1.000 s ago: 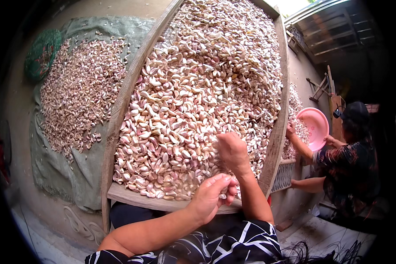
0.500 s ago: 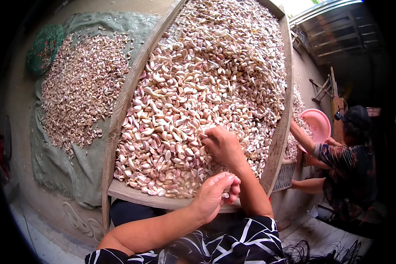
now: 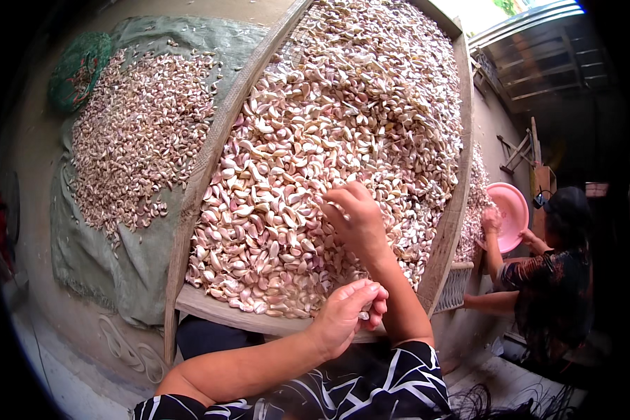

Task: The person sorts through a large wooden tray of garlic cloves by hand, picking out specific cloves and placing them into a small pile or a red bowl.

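Loose cloves: pinkish-white, crescent-shaped garlic cloves (image 3: 280, 175) in a thick layer, inside the grey-brown wooden-framed tray (image 3: 238, 315), mesh showing at its far left.
Right hand: bare right hand (image 3: 359, 217) over the middle of the near half of the layer. Fingers bent, loosely spaced, thumb mostly hidden. Can't tell if they have hold of a clove or touch one.
Left hand: bare left hand (image 3: 344, 313) at the near rail, palm side turned in. Fingers curled well in, thumb along the index finger, at least one small pale clove (image 3: 363, 316) peeking out below. Count inside: can't tell.
Picking step: looks like the right hand choosing cloves from the layer, left hand acting as holder. Judgement only.
Next pick: calls for a light thumb-and-fingertip pinch on one clove, neighbours left alone, left curl kept snug.
Tray's left: second clove heap (image 3: 143, 126) on a grey-green woven cloth (image 3: 94, 259).
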The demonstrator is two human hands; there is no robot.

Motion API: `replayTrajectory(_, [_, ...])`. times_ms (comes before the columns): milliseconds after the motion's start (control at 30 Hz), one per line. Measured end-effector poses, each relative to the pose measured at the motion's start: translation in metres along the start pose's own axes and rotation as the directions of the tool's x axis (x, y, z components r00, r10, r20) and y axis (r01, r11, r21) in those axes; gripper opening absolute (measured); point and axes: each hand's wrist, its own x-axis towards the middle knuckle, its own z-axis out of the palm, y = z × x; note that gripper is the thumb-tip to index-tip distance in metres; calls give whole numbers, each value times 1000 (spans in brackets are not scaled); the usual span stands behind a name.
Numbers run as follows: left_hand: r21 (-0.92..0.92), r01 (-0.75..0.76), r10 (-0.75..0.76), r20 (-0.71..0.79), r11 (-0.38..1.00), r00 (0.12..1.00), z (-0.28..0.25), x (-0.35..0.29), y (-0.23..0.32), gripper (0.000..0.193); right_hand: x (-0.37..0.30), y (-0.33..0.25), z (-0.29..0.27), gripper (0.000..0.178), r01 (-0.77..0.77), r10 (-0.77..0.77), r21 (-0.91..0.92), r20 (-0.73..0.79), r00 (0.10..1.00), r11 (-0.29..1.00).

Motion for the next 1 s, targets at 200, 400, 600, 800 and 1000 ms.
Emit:
replayTrajectory(200, [7,-22,22,0,1000,1000,0,1,-1,20,23,-7,28,17,203,-165,-279,155,974,938])
replayTrajectory(400, [1,3,-3,-3,1000,1000,-2,-2,0,20,-12,-9,6,13,-108,97,105,105,990,989])
replayTrajectory(600, [-47,-111,110,-39,993,993,1,0,5,16,-46,-1,-30,17,-571,520,768,375,768,291])
replayTrajectory(800, [-7,-333,331,-102,943,938,-2,9,7,16,-67,-24,-50,13,-433,410,660,201,890,614])
replayTrajectory(1000, [87,-256,260,-51,963,964,-5,10,2,21,-76,-57,-58,22,-261,260,131,21,965,956])
